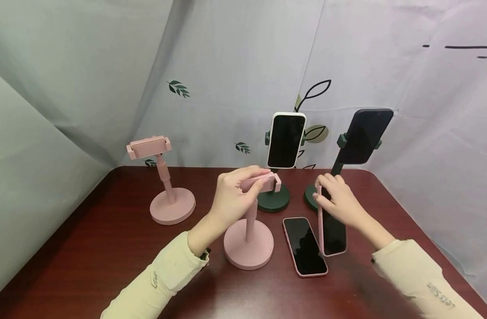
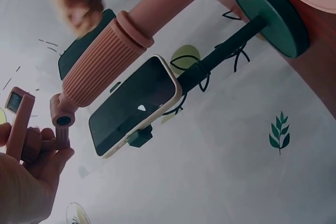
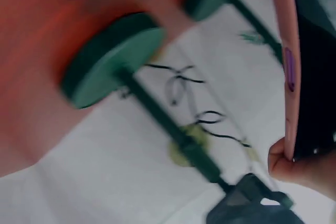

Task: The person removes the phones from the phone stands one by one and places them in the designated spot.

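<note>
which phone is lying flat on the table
The pink phone lying beside the front pink stand. The right hand holds the other pink phone; the white phone and black phone sit in green stands.

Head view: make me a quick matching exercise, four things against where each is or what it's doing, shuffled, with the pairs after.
1. left hand
2. right hand
3. white-framed phone
4. rear pink stand

A. clamped in a green stand
B. on the table, left of both hands
C. holding a pink-edged phone
D. gripping a pink clamp

Pairs: 1-D, 2-C, 3-A, 4-B
</note>
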A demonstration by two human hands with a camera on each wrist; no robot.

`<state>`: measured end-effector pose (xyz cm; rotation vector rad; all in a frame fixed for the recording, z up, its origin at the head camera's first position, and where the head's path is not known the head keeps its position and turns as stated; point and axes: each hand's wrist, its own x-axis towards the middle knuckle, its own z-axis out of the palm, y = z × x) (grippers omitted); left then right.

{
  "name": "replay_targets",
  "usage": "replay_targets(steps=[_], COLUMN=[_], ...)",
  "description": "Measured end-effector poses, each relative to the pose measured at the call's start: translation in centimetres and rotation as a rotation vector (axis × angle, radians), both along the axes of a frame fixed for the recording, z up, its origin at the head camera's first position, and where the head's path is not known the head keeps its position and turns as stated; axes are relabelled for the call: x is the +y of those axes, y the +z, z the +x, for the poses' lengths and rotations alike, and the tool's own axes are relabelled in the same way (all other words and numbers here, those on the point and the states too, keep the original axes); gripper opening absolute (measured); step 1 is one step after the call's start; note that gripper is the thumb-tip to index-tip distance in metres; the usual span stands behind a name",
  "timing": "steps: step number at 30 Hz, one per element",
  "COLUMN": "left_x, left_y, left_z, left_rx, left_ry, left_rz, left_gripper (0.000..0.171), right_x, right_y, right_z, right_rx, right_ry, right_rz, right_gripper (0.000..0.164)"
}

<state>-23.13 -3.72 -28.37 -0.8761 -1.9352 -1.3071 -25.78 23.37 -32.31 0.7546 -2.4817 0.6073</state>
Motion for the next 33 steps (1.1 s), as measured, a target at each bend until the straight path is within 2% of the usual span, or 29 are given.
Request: replay_targets(steps=[3,7,16,20,28,33], left_x=[0.0,-0.1,0.0,0.1,0.2,0.1], left_y=[0.1,0.2,0.1,0.1,0.2,0.3], left_z=[0.1,0.2,0.1,0.2,0.3,0.3], left_rx=[-0.020,-0.017,-0.038,-0.039,-0.031,-0.030], left_ry=[0.009,0.016,0.016,0.014,0.016,0.016], left_rz=[-0.005,-0.005,0.001,-0.003,-0.006,-0.005], left_gripper=[0.015,0.015,0.015,0.015,0.015,0.014], right_x=[1.1,2.1,3.0,3.1,3.5,3.2], right_y=[-1.1,-2.4,-5.0,-5.9,-6.8,-6.7], right_z=[-0.4,-0.9,-1.4,-1.4,-1.7,-1.5], right_rx=[-0.065,-0.136,-0.267,-0.290,-0.349,-0.502], right_ry=[-0.053,-0.095,-0.108,-0.108,-0.101,-0.096], right_rz=[0.148,0.216,0.279,0.303,0.287,0.256], right_gripper=[0.010,0.008,0.005,0.004,0.007,0.017])
